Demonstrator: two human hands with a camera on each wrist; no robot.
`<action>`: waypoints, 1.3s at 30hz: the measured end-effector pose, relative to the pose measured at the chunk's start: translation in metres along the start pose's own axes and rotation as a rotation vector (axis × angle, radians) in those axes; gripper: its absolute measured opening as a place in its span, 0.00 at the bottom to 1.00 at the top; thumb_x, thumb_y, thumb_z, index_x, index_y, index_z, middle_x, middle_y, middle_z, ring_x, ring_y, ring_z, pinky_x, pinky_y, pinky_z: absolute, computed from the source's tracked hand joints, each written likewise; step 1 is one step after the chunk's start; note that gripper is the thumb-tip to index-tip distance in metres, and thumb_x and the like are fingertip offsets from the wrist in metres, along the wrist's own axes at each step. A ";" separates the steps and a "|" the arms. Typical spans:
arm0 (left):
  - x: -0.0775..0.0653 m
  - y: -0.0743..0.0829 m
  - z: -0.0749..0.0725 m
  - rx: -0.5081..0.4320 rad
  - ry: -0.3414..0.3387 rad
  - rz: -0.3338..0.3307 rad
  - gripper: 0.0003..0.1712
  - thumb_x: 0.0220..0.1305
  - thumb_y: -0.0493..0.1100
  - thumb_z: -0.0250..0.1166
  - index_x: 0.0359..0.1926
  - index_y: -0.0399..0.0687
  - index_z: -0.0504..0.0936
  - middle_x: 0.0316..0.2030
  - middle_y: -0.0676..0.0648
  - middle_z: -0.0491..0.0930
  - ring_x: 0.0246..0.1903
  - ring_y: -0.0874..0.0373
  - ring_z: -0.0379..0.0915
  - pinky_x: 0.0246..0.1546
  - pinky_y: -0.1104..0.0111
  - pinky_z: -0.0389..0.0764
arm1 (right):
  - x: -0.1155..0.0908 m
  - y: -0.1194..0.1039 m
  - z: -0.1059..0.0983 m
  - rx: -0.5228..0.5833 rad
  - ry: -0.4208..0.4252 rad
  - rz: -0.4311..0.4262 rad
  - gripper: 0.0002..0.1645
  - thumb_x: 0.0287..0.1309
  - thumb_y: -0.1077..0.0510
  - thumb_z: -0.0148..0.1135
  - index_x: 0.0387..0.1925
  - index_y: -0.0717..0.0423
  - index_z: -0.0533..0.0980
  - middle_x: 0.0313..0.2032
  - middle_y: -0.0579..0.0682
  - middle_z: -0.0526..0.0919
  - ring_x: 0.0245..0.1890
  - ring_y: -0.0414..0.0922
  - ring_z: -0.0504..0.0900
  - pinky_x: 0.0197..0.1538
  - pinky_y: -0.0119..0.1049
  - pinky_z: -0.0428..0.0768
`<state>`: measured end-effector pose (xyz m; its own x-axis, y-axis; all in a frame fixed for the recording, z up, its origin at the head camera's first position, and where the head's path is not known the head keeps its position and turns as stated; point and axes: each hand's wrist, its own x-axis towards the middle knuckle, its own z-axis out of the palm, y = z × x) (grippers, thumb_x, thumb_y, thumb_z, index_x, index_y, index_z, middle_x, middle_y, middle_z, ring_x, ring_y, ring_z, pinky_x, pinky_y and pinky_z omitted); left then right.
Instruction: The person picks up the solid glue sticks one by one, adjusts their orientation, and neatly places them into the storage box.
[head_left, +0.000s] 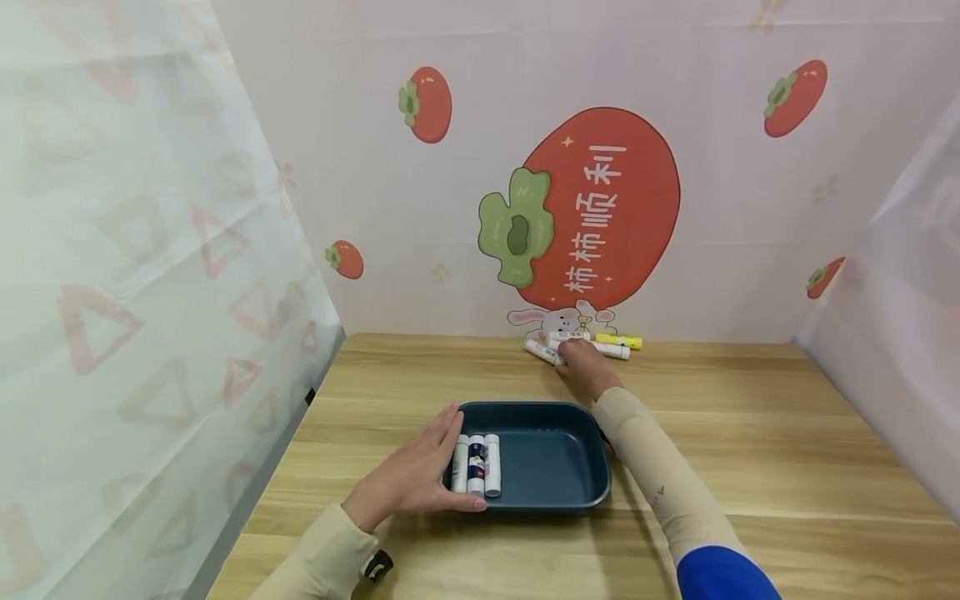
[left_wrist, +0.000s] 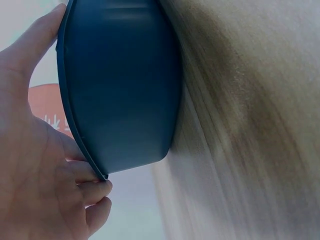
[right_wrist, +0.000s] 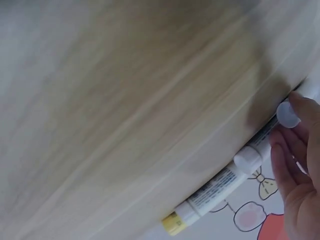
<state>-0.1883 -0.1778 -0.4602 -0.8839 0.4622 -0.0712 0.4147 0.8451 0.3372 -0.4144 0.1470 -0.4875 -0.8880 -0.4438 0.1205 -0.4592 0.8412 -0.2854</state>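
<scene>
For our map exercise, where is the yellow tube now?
In the head view, the yellow tube lies right of centre at the back of the table, beside the white tubes.

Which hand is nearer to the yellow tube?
Right: the right hand touches white tubes beside the yellow tube; the left hand is farther off, gripping the tray.

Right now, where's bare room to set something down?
Bare: the tray right of its three tubes; the tabletop right of the right sleeve, and between the left hand and the backdrop. Crowded: the tray's left end, and around the right hand at the loose tubes.
</scene>
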 end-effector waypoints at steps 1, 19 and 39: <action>0.000 0.000 -0.001 0.005 -0.002 0.001 0.79 0.52 0.86 0.64 0.86 0.42 0.42 0.87 0.43 0.37 0.86 0.46 0.39 0.83 0.48 0.56 | 0.001 -0.001 0.000 -0.001 -0.006 0.007 0.05 0.67 0.63 0.65 0.37 0.60 0.84 0.32 0.52 0.85 0.31 0.46 0.78 0.38 0.41 0.80; 0.031 -0.005 -0.042 0.017 0.139 0.096 0.52 0.74 0.65 0.62 0.84 0.44 0.53 0.84 0.40 0.54 0.81 0.41 0.57 0.79 0.44 0.65 | -0.037 -0.014 -0.058 0.079 0.242 -0.330 0.06 0.62 0.62 0.74 0.40 0.58 0.87 0.35 0.51 0.90 0.34 0.48 0.85 0.42 0.46 0.88; 0.090 0.019 -0.050 0.119 0.633 0.449 0.30 0.60 0.47 0.80 0.63 0.46 0.85 0.59 0.45 0.88 0.54 0.52 0.89 0.50 0.60 0.90 | -0.105 -0.069 -0.104 0.254 0.323 -0.509 0.15 0.56 0.58 0.81 0.46 0.52 0.89 0.42 0.47 0.93 0.37 0.44 0.89 0.44 0.41 0.92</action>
<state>-0.2707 -0.1336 -0.4137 -0.5662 0.5557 0.6087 0.7503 0.6533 0.1015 -0.2921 0.1674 -0.3818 -0.5426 -0.6190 0.5679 -0.8389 0.4341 -0.3283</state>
